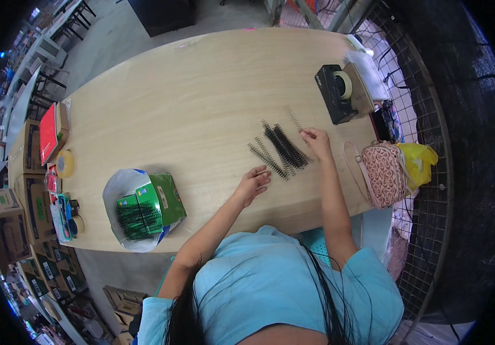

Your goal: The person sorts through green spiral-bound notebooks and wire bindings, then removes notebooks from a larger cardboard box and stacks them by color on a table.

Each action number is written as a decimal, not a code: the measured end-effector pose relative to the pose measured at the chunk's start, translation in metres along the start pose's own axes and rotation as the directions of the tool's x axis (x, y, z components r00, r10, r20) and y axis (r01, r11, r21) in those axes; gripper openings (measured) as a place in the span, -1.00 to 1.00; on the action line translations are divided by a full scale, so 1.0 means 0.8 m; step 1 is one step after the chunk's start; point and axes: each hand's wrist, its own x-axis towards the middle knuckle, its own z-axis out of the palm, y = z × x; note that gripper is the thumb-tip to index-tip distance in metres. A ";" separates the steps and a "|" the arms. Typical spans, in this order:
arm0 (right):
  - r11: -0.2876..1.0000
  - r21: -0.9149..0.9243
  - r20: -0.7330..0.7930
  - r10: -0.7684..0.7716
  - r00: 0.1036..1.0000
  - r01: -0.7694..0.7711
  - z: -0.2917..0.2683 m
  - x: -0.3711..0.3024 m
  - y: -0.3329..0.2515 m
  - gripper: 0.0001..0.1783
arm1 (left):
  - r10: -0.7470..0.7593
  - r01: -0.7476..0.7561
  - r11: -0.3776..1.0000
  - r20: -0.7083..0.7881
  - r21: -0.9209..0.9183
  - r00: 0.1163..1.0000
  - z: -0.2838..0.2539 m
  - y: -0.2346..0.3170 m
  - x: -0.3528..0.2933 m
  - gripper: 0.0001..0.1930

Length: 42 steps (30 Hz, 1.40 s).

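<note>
On the wooden table in front of me lies a loose bundle of dark spiral binding coils (284, 146), side by side and slanting away to the upper left. My right hand (316, 142) is closed, pinching the near end of a single spiral coil (292, 117) at the bundle's right side. My left hand (254, 185) rests just below and left of the bundle, fingers apart and holding nothing. Further left stands a white plastic bag (115, 190) around a green box (167, 197), with many green-black coils (139, 221) inside.
A black tape dispenser (335, 95) stands at the back right. A pink patterned handbag (384, 174) and a yellow plastic bag (418, 163) sit at the right edge, by a wire mesh. A red book (48, 134) and tape rolls (64, 164) line the left edge.
</note>
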 end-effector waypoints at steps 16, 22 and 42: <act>0.549 -0.805 0.141 -0.190 0.972 0.224 0.111 -0.090 -0.029 0.22 | -0.008 0.008 1.000 0.010 0.028 1.000 -0.020 -0.036 -0.064 -0.48; 0.473 -0.826 0.182 -0.290 0.940 0.306 0.020 -0.064 -0.003 -0.07 | 0.086 -0.080 0.995 -0.093 0.063 0.992 -0.045 -0.041 -0.113 -0.48; 0.634 0.160 0.486 -0.717 0.499 0.756 0.256 -0.215 -0.293 -0.65 | 0.893 -0.381 0.368 -0.436 0.848 -0.110 -0.111 -0.044 -0.372 -0.68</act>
